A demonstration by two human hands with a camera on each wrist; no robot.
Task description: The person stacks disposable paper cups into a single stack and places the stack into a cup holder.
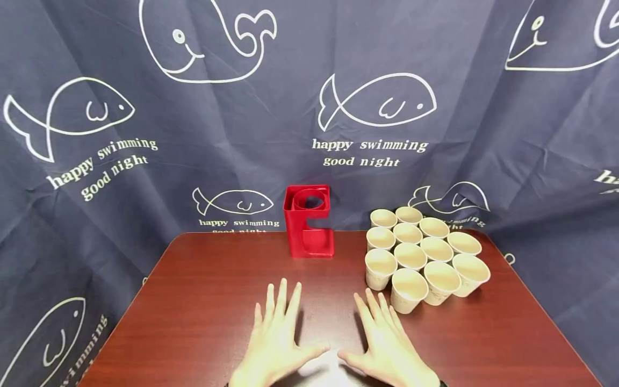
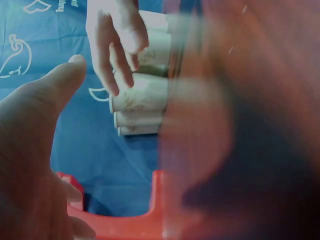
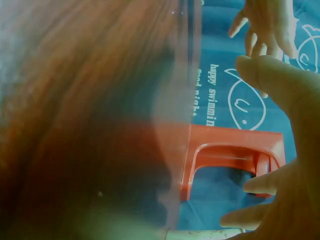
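Note:
My left hand (image 1: 274, 344) is held over the front of the table, fingers straight and spread, with nothing in it. Likewise spread and holding nothing, my right hand (image 1: 387, 344) is to its right, the two thumb tips a small gap apart. Just beyond the right fingertips stand several white paper cups (image 1: 408, 287), upright, mouths up, grouped in rows. A red plastic holder (image 1: 296, 231) stands at the table's back edge, with a round ring in its top and a cut-out side. In the right wrist view the red holder (image 3: 235, 137) appears sideways beyond the fingers.
The brown wooden table (image 1: 203, 301) has rounded back corners. Right behind it hangs a dark blue curtain (image 1: 271, 134) with white fish and whale drawings and lettering. The cups take up the table's back right part.

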